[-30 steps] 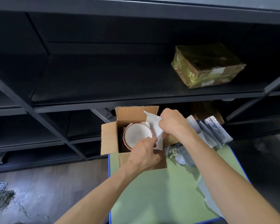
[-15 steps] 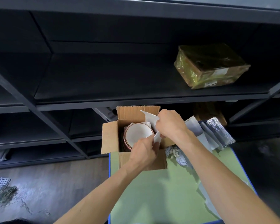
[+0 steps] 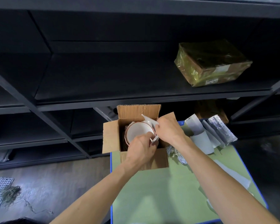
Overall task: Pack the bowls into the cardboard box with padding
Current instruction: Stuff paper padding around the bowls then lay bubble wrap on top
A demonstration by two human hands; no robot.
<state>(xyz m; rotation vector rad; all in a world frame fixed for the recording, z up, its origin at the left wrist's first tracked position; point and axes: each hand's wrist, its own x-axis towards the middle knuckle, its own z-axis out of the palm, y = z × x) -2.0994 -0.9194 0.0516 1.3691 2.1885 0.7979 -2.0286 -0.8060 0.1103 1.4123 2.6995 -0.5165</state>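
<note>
An open cardboard box (image 3: 111, 138) stands at the far left corner of the green table (image 3: 160, 191). Inside it sits a white bowl with a pink rim (image 3: 138, 131), on top of at least one more bowl. A white padding sheet (image 3: 149, 121) stands along the bowl's right side, between bowl and box wall. My right hand (image 3: 167, 131) pinches the sheet near its top. My left hand (image 3: 141, 149) pinches the sheet's lower end at the box's near edge and covers the bowl's near rim.
More white and silver foil padding sheets (image 3: 207, 135) lie on the table right of the box, with crumpled paper (image 3: 176, 154) beside them. Dark metal shelving (image 3: 103, 101) stands close behind the box. A tape-wrapped parcel (image 3: 212, 63) rests on the upper shelf.
My right hand has lowered and pushed the sheet down beside the bowl. My left hand has stayed at the sheet's lower end.
</note>
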